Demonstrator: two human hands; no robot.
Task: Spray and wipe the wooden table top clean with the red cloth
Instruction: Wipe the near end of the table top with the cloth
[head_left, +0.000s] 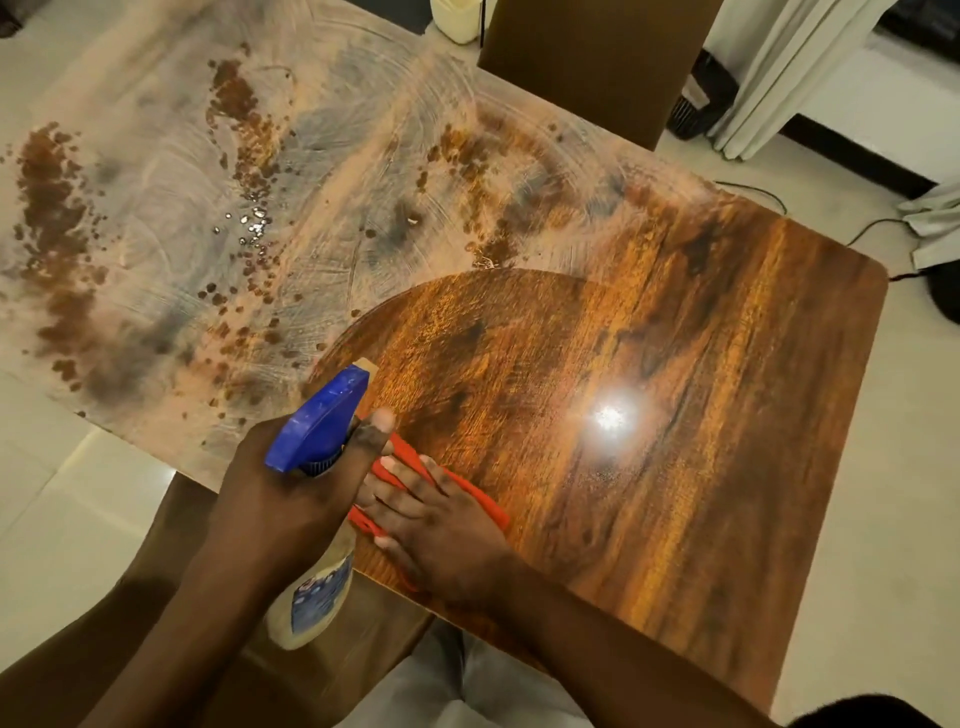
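The wooden table top (675, 389) fills the view. Its right part shines clean, with a curved wiped edge. Its left and far part (208, 234) is covered in pale dusty film with brown spots and some droplets. My left hand (280, 488) grips a spray bottle (322, 415) with a blue trigger head, nozzle pointing toward the dusty area; the bottle's pale body hangs below the hand. My right hand (441, 535) lies flat, fingers spread, on the red cloth (488, 499), pressing it onto the table near the front edge. Most of the cloth is hidden under the hand.
A brown chair back (587, 57) stands at the table's far side, with a cream container (457, 21) beside it. White curtains (779, 67) and black cables (872, 226) lie at the right on the tiled floor. Another brown chair (176, 519) sits under the near edge.
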